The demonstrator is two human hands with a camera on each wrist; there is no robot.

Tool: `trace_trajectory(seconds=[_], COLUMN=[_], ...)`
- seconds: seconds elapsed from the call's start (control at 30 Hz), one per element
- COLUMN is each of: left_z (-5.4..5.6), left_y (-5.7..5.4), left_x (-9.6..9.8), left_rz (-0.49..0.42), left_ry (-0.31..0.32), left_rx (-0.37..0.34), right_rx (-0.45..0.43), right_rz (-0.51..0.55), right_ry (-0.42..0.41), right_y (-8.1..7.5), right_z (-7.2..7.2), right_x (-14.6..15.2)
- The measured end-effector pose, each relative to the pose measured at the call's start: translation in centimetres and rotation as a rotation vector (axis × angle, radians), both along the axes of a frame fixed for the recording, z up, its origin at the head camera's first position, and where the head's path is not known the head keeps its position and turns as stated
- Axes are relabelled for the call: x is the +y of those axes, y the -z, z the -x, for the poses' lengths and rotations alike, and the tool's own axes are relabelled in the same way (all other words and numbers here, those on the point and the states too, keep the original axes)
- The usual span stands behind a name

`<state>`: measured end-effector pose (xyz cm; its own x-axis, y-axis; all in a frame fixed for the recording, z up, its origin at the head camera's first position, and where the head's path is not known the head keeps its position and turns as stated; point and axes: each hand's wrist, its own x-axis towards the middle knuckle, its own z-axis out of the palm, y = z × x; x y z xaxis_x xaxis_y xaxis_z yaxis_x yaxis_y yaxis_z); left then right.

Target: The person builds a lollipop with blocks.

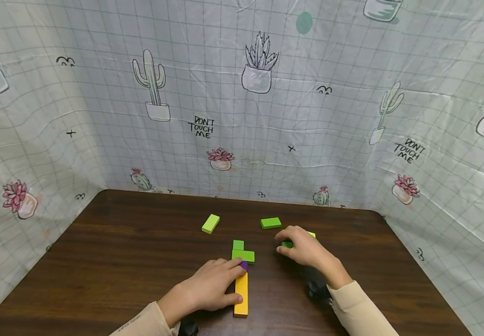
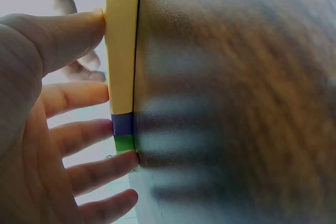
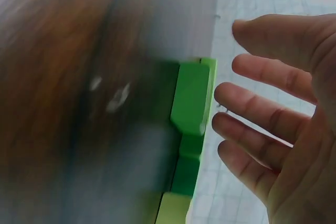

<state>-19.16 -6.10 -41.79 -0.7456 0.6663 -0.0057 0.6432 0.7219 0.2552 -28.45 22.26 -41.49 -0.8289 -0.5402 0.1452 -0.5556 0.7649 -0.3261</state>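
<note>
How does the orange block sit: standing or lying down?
The orange block is lying down: its long side runs along the table in the head and left wrist views.

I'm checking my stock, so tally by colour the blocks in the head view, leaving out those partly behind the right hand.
Green blocks: 3
Lime block: 1
Purple block: 1
Orange-yellow block: 1
Total: 6

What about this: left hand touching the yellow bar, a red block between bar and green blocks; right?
Wrong color: the head view shows a purple block between the yellow bar and green blocks; the left hand does touch the bar.
</note>
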Motion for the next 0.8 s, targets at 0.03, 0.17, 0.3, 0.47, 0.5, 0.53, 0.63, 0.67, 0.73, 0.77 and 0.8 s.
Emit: trace_trajectory(seconds=[0.03, 0.17, 0.3, 0.47, 0.5, 0.53, 0.63, 0.67, 0.73, 0.77, 0.8], left_z=[-0.05, -0.26, -0.45, -0.51, -0.5, -0.49, -0.5, -0.51, -0.56, -0.58, -0.6], left_y=[0.0, 0.02, 0.09, 0.14, 0.14, 0.14, 0.12, 0.11, 0.08, 0.06, 0.05], left_x=[0.0, 0.0, 0.08, 0.17, 0.18, 0.18, 0.19, 0.19, 0.2, 0.21, 0.23], left_rz=[0.001, 0.0, -0.001, -0.003, -0.003, -0.004, -0.004, -0.005, -0.007, -0.007, -0.008], left_ry=[-0.001, -0.005, -0.006, -0.005, -0.006, -0.007, -0.007, -0.006, -0.004, -0.004, -0.004], left_rx=[0.001, 0.001, -0.001, 0.0, 0.0, 0.0, -0.001, -0.003, -0.005, -0.006, -0.005], right_rx=[0.003, 0.016, 0.031, 0.038, 0.042, 0.048, 0.064, 0.065, 0.064, 0.062, 0.056], right_rz=[-0.013, -0.07, -0.095, -0.098, -0.097, -0.096, -0.091, -0.088, -0.083, -0.083, -0.081], right_ry=[0.0, 0.017, 0.033, 0.025, 0.023, 0.019, -0.002, -0.01, -0.023, -0.026, -0.024], right_y=[0.08, 0.3, 0.42, 0.38, 0.37, 0.36, 0.37, 0.38, 0.39, 0.37, 0.37], right_z=[-0.08, -0.4, -0.57, -0.61, -0.6, -0.59, -0.58, -0.58, -0.62, -0.64, -0.66], right_x=[0.22, 0.79, 1.06, 1.15, 1.15, 1.14, 1.1, 1.11, 1.1, 1.12, 1.14])
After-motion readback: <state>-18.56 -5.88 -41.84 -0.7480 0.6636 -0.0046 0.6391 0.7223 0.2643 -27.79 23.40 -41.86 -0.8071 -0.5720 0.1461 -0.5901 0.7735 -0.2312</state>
